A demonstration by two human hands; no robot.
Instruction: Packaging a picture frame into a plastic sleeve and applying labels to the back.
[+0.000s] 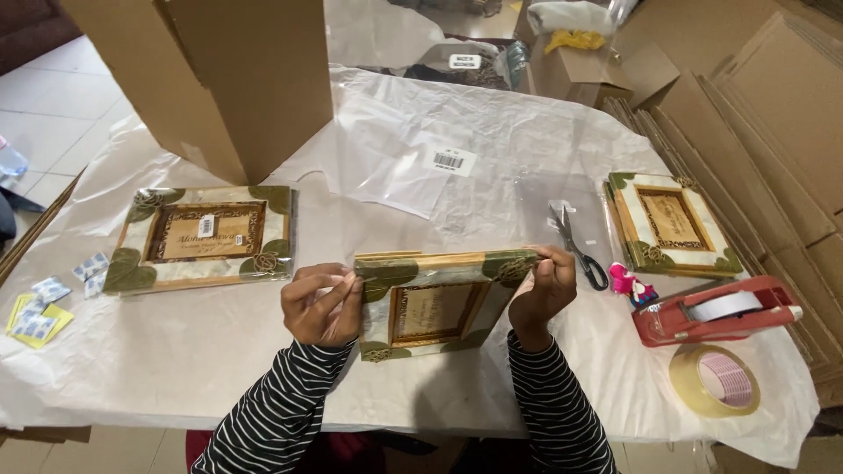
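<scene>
A wooden picture frame (436,305) with green leaf corners stands tilted on its lower edge in front of me. My left hand (320,302) pinches its upper left corner. My right hand (544,288) grips its upper right corner. Both sleeves are black and white striped. A similar frame (204,235) lies flat to the left, and a third frame (672,220) lies at the right.
A large open cardboard box (230,79) stands at the back left. Scissors (578,246), a red tape dispenser (713,311) and a tape roll (715,379) lie at the right. Clear plastic bags (413,158) cover the table's middle. Small packets (42,307) lie far left. Flat cardboard sheets (773,114) stack at the right.
</scene>
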